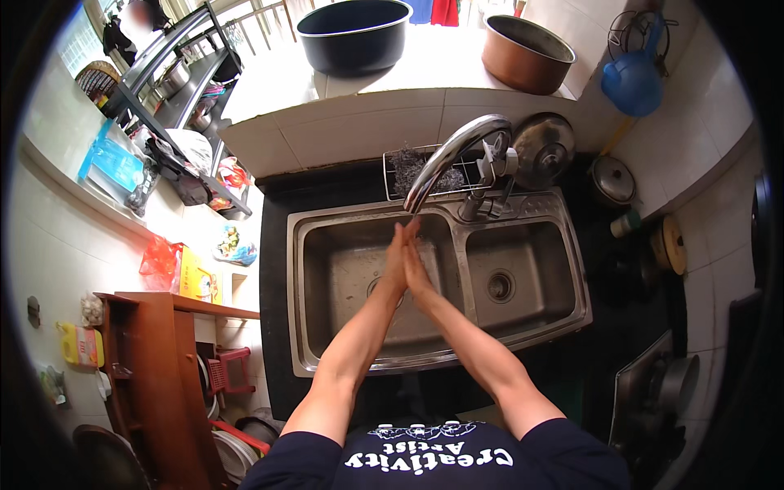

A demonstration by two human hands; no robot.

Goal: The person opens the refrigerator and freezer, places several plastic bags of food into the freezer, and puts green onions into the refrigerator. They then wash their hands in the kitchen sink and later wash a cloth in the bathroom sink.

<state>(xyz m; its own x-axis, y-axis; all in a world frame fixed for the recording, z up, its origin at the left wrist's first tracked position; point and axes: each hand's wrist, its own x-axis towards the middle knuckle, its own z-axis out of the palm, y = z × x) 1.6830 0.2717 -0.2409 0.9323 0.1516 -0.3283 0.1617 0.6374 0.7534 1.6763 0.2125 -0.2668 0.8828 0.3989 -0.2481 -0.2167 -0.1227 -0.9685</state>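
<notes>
My left hand (395, 260) and my right hand (416, 263) meet palm to palm over the larger left bowl of a stainless steel double sink (331, 294). Just above the fingertips is the mouth of a curved chrome faucet (453, 150), with a thin stream of water at its outlet. Nothing shows held between the palms. The hands partly cover the drain of the large bowl. The smaller bowl to the right has its round drain (501, 286) in view.
Behind the faucet are a wire rack (389, 177) with steel wool scrubbers and a pot lid (544, 150). A black pot (355, 49) and a copper-colored pot (527, 61) stand on the ledge. A lidded pot (612, 180) sits at right; a wooden cabinet (162, 367) is at left.
</notes>
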